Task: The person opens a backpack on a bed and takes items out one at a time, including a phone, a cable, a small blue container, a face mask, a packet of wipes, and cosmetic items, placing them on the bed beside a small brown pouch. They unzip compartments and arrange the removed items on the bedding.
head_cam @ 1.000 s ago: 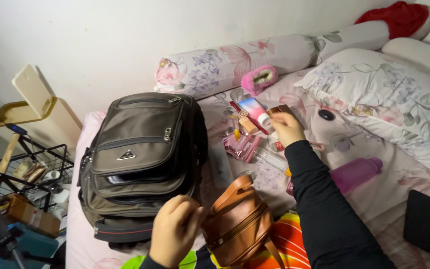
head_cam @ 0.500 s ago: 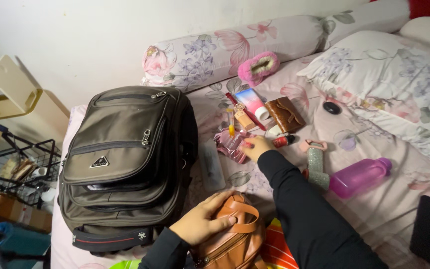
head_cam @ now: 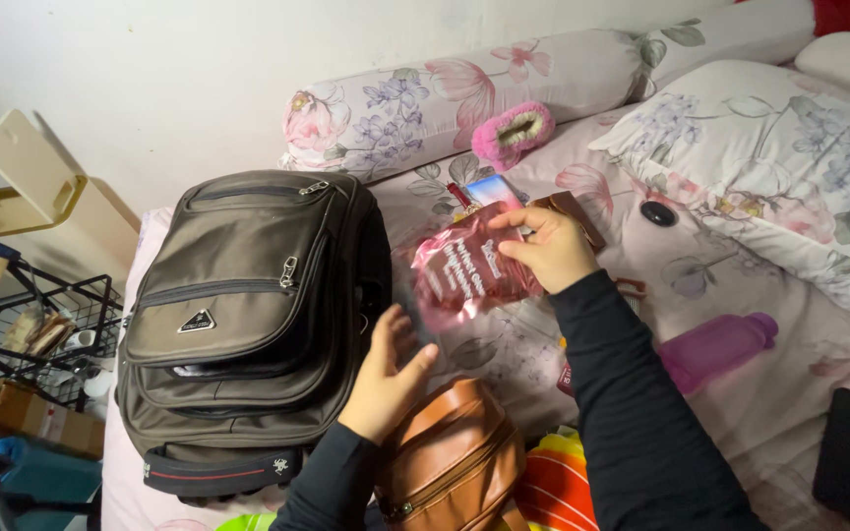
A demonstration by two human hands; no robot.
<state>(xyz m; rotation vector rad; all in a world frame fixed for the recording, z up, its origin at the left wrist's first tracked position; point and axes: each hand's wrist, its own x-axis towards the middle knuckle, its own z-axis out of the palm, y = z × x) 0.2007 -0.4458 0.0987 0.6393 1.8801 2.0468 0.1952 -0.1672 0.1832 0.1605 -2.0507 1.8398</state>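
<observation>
Pink pouch held above the bed, beside the backpack

The left hand (head_cam: 386, 379) is spread wide by the olive backpack (head_cam: 248, 315); the shiny pink pouch (head_cam: 469, 273) is pinched by the right hand (head_cam: 543, 248). A fingertip pinch on slick foil could let it slip.

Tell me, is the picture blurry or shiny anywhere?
In the head view, the left hand looks slightly smeared; the right hand is sharper, holding a pink foil packet that catches glare. The olive backpack is crisp, with dark shadow along its right side; the bolster is evenly lit.
</observation>
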